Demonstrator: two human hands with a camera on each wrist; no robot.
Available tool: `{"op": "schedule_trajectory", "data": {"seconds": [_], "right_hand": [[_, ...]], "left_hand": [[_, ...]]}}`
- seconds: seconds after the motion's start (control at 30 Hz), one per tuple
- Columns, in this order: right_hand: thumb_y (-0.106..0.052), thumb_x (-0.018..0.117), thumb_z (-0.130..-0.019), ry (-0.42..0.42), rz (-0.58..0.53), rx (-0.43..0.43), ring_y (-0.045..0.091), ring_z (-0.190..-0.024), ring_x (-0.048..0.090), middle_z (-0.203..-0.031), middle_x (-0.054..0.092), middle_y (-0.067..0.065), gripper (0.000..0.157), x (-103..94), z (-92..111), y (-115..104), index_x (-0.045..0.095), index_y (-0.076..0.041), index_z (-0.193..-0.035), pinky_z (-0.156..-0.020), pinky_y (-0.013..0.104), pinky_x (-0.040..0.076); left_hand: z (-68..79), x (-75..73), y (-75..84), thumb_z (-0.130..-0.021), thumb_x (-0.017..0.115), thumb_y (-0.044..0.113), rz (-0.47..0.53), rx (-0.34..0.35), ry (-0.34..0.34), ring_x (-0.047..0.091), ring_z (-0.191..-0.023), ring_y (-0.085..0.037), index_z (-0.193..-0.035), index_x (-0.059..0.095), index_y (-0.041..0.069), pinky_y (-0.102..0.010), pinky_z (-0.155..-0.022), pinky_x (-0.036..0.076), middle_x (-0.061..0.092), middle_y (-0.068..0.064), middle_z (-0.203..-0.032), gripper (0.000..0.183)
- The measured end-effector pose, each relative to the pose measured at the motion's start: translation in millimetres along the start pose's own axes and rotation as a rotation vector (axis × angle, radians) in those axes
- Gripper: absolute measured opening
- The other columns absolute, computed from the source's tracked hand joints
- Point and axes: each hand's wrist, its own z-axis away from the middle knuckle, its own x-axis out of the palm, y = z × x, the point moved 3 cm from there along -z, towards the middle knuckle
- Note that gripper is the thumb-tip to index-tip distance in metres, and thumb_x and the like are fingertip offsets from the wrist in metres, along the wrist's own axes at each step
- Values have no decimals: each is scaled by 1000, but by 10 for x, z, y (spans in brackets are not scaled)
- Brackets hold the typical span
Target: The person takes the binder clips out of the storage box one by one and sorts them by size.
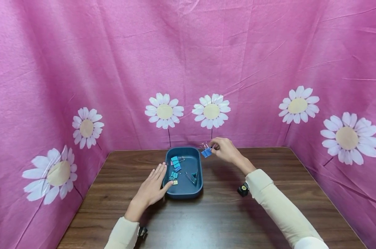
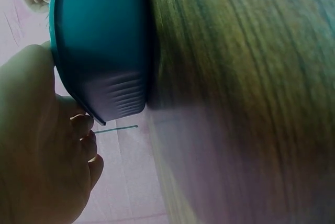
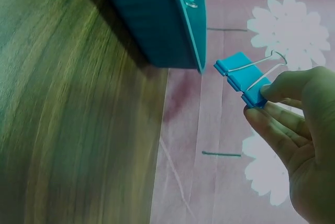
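— Fingers [image 3: 269,130] of the right hand [image 1: 226,151] first. Apart or together?

— Clamped: thumb and fingertips pinch one end of a blue binder clip [image 3: 242,75]. Wire handles on it stand out from the body, seen best from the right wrist.

— Position of that clip?

— Held up just outside the tray [image 1: 184,195], near its far right corner, apart from the rim. Tray dark blue, rounded corners, set on the brown wooden table [image 1: 225,214].

— And the left hand [image 1: 151,186]?

— Flat along the tray's left side. Fingers straight, near one another; thumb spread away, over the near left part of the rim. Left wrist view has the hand against the rim.

— Contents of the tray?

— More clips. Left side, far to near: a bright blue clip [image 1: 175,160], a deeper blue clip [image 1: 177,168], a teal clip [image 1: 174,175], a pale yellow clip [image 1: 175,182]. Right side: a dark teal clip [image 1: 194,176], handles spread wide.

— Surroundings?

— Pink cloth [image 1: 188,62] behind and at both sides, printed with white daisies [image 1: 211,111]. Pale sleeves [image 1: 281,207] on both arms.
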Motion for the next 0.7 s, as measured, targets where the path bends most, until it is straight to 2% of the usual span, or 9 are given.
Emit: {"op": "schedule_trajectory", "data": {"seconds": [0.33,0.7], "right_hand": [[0,76,-89,38,-28,39,26,-84,76,-98,79,11,12,-65,65,190,78,-3,-100,-79,44,66],[-1,73,-89,33,-24,109,26,-86,76,-97,80,13,15,-8,104,394,79,-1,-102,-80,46,65]], "left_hand": [[-5,20,-6,-109,47,59,3,9,17,20,-166,-31,-167,30,2,-51,-135,23,23,-13,-178,83],[3,10,-1,-109,48,57,14,3,7,18,-167,-28,-168,28,3,-50,-136,22,21,-11,-178,83]]}}
